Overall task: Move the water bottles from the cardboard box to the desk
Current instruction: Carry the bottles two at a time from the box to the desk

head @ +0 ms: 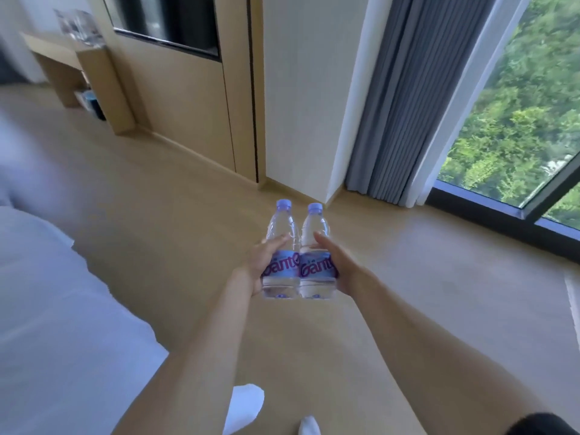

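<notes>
Bottles in transit, two of them, carried upright side by side and touching, held out in front of the person above the wooden floor. Left hand wraps the left bottle at its label, thumb lying along the front; right hand wraps the right bottle the same way. Each grip is curled round its own bottle; neither hangs loose. Both caps on, both bottles look full.

Cardboard box not in view, so how many bottles remain in it cannot be told. Table stands far off at upper left against the wall, beyond the wood panelling. Blurred clear items sit on its top; whether those are bottles already delivered cannot be told.

Judgement: pick-up for this pair is done, carry is under way, set-down still to come. Remaining walk runs along the floor between the bed on the left and the wall. White socks show at bottom edge. Curtain and window lie to the right, off the route.
</notes>
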The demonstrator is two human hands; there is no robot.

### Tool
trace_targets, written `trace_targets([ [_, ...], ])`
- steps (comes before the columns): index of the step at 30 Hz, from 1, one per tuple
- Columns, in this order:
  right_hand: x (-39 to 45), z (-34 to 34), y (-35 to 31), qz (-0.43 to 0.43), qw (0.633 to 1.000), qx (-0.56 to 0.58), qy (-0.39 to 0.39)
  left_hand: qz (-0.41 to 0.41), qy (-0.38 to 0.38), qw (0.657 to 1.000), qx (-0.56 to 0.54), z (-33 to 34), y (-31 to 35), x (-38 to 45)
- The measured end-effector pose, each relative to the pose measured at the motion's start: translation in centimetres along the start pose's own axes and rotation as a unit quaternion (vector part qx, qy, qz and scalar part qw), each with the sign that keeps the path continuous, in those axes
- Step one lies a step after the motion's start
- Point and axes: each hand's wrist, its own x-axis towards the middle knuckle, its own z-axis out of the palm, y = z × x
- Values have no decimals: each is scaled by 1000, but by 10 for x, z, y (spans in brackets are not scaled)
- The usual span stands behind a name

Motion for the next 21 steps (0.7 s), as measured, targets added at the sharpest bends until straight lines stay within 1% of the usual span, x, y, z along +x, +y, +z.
trace_targets([
  [3, 37, 5, -31, 11, 999, -23, -38, -3, 26, 999, -21, -6, 24, 24],
  [9, 117, 34, -70, 30, 994, -74, -74, 0, 54, 996, -65, -43, 59, 71],
  [15, 202, 78, -97, 58, 987, -89, -119, -3, 68, 993, -100, -110, 86, 139],
  [18, 256, 106, -121, 80, 981, -99, -148, 8, 79, 990, -117, -148, 112, 183],
  [21, 314, 144, -150, 91, 976, -106, -165, 16, 109, 985, -129, -191, 147, 225],
])
